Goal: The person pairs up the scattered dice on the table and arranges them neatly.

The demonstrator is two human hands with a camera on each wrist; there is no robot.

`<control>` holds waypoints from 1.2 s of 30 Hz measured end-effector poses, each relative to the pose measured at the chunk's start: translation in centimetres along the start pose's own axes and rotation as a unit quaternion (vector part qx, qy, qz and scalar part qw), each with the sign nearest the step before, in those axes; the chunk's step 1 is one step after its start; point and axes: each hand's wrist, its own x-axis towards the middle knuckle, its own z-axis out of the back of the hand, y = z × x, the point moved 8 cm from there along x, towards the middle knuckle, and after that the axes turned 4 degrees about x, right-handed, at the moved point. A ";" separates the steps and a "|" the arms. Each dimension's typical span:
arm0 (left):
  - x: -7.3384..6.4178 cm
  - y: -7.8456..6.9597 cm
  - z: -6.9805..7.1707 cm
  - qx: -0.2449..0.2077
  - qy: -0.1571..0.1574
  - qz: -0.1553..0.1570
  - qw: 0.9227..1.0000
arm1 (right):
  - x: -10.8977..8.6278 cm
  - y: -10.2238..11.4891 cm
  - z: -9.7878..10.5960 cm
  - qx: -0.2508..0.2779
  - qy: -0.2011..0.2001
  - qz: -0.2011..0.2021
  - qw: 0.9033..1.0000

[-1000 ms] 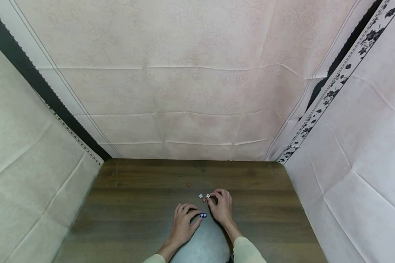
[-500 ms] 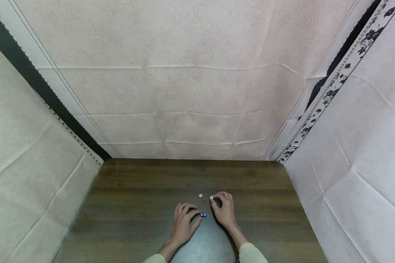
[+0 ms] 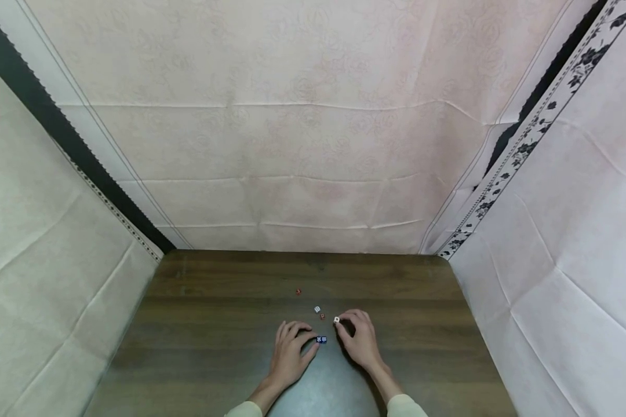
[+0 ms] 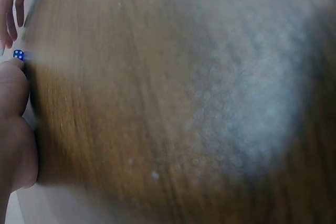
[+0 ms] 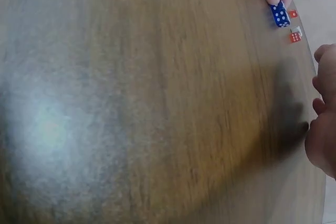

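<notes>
Two blue dice (image 3: 321,340) with white pips sit side by side at the tips of my left hand (image 3: 288,354), whose thumb and index finger pinch the nearer one. The right wrist view also shows these blue dice (image 5: 280,14) at the left fingertips. My right hand (image 3: 361,341) pinches a white die (image 3: 336,319) between thumb and index finger, to the right of the blue pair and a little farther off. In the right wrist view the white die is hidden, and only part of the right hand (image 5: 324,114) shows.
Beyond the hands lie another white die (image 3: 317,309) and an orange-red die (image 3: 321,316) close together. A second red die (image 3: 298,292) is farther back on the brown wooden table (image 3: 214,324). Pale cloth sheets (image 3: 292,145) hang behind and at both sides.
My right hand has drawn the white die away from the other loose dice, to the right and toward me. The left hand and the blue dice have stayed in place.
</notes>
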 end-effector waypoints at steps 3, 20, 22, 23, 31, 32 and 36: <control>0.0 0.0 0.0 0.003 0.002 0.000 1.000 | -0.3 0.4 -0.5 -0.004 0.021 0.017 1.000; 0.0 0.2 -0.1 -0.010 0.025 0.019 0.999 | -0.2 1.9 -2.4 -0.009 0.059 0.069 0.996; 0.1 0.1 0.0 -0.012 0.025 0.018 0.999 | -0.3 1.8 -2.5 -0.014 0.050 0.079 0.996; 0.1 0.1 0.0 -0.016 0.025 0.019 0.999 | -0.3 1.8 -2.5 -0.016 0.045 0.084 0.995; 0.4 -0.4 0.2 0.004 0.039 0.029 0.999 | -0.5 1.7 -2.8 -0.027 0.031 0.100 0.994; 0.4 -0.4 0.3 0.002 0.042 0.033 0.999 | -0.5 1.7 -2.8 -0.024 0.033 0.099 0.994; 0.3 -0.3 0.2 0.002 0.044 0.035 0.998 | -0.4 1.7 -2.8 -0.026 0.040 0.092 0.995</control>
